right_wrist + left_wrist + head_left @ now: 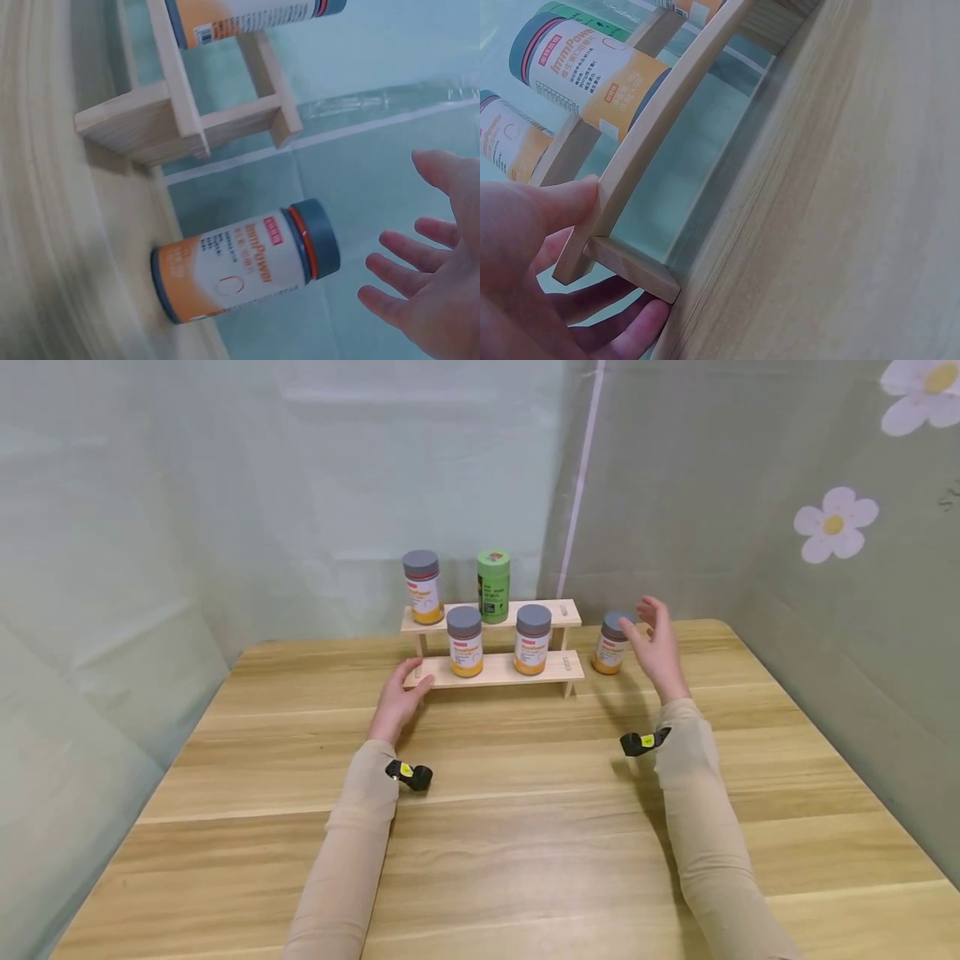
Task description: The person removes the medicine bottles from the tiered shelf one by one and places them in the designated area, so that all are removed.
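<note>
Left hand (397, 697): fingers and thumb curled round the left end of the wooden rack's (498, 670) lower shelf, holding it.
Rack: two steps, at the far middle of the table (525, 827); wide bare tabletop on the near side.
Jars on rack: two grey-lidded jars (464, 641) below, another beside a green jar (492, 586) above.
Writing: one label looks like "ImmPower"; smaller print too small to read.
Loose jar (612, 643): upright on the table, just right of the rack.
Right hand (658, 647): fingers spread and empty, just beside the loose jar, apart from it.
</note>
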A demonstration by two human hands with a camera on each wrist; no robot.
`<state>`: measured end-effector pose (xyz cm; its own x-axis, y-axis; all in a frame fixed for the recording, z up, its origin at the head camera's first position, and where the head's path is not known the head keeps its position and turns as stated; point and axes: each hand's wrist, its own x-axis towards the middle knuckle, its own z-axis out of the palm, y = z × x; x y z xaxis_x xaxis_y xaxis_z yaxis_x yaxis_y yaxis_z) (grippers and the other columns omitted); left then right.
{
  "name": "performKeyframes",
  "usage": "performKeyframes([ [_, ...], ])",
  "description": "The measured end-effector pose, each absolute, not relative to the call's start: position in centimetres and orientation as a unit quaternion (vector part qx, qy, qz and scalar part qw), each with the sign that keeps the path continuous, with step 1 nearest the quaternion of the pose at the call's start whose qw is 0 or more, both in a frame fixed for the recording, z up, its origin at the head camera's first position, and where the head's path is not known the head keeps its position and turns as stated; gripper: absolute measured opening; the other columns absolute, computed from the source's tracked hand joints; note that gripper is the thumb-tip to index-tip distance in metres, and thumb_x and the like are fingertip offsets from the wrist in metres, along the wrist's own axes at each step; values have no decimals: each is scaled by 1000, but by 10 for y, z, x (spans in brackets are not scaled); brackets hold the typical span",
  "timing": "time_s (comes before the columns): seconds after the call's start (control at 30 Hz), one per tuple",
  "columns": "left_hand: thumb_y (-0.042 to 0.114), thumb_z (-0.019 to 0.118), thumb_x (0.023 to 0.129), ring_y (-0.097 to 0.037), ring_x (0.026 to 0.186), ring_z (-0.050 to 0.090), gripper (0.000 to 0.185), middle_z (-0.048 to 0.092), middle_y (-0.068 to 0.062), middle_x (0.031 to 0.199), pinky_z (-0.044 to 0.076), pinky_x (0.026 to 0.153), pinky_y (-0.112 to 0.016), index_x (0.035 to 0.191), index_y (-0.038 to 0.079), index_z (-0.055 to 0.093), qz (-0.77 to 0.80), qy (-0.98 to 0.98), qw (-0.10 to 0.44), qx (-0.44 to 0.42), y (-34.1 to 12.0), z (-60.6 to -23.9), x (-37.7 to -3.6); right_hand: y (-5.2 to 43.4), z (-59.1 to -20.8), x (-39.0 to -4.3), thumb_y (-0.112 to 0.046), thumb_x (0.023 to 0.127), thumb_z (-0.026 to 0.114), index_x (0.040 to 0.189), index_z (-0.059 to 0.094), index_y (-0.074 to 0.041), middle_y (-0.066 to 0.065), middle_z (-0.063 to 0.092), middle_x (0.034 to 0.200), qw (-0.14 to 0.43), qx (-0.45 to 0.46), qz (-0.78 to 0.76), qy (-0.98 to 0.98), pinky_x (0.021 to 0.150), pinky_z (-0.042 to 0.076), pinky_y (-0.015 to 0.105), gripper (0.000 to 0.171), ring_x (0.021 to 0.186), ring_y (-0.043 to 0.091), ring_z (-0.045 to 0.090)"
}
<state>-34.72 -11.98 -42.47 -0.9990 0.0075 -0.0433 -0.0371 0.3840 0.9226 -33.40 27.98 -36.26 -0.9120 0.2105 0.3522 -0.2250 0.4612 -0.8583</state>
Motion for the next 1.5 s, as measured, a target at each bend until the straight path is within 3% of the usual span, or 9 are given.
performKeyframes([
  [0.13, 32, 57, 98, -30, 147, 25, 57, 23, -6, 162, 25, 121, -47, 150, 22, 36, 556, 830, 25, -14, -119, -423, -347, 276, -357, -330, -30, 98, 56, 149, 26, -6, 19, 39, 151, 213, 7, 513, -832, 120, 24, 50, 64, 143, 33, 33],
  [0.37, 32, 56, 98, -29, 150, 20, 57, 24, -6, 162, 18, 123, -48, 150, 21, 36, 551, 834, 20, -10, -118, -424, -346, 271, -354, -327, -31, 99, 54, 148, 30, -6, 18, 40, 151, 214, 8, 508, -834, 120, 25, 49, 60, 143, 32, 34],
  [0.7, 31, 57, 97, -30, 149, 21, 56, 24, -7, 162, 19, 123, -47, 149, 21, 37, 557, 830, 19, -8, -117, -428, -348, 253, -354, -330, -26, 99, 55, 143, 37, -2, 21, 43, 147, 219, 25, 510, -831, 120, 27, 47, 54, 141, 34, 37],
  [0.9, 31, 57, 97, -30, 150, 19, 57, 23, -6, 162, 16, 123, -48, 149, 22, 36, 557, 830, 18, -13, -118, -427, -348, 237, -342, -333, -30, 99, 55, 144, 37, -6, 19, 43, 148, 210, 39, 505, -836, 119, 28, 47, 54, 140, 33, 38],
  [1.13, 32, 57, 97, -30, 150, 21, 56, 24, -6, 162, 20, 123, -48, 149, 22, 37, 561, 827, 16, -13, -120, -426, -348, 220, -337, -340, -25, 99, 54, 145, 39, -7, 19, 44, 148, 200, 73, 500, -840, 115, 35, 47, 51, 139, 33, 40],
  [1.5, 32, 57, 98, -31, 149, 21, 56, 23, -6, 162, 21, 122, -49, 149, 23, 36, 562, 827, 20, -9, -120, -425, -347, 198, -329, -348, -28, 99, 54, 146, 38, -7, 17, 44, 148, 178, 97, 473, -857, 116, 35, 47, 54, 139, 31, 40],
])
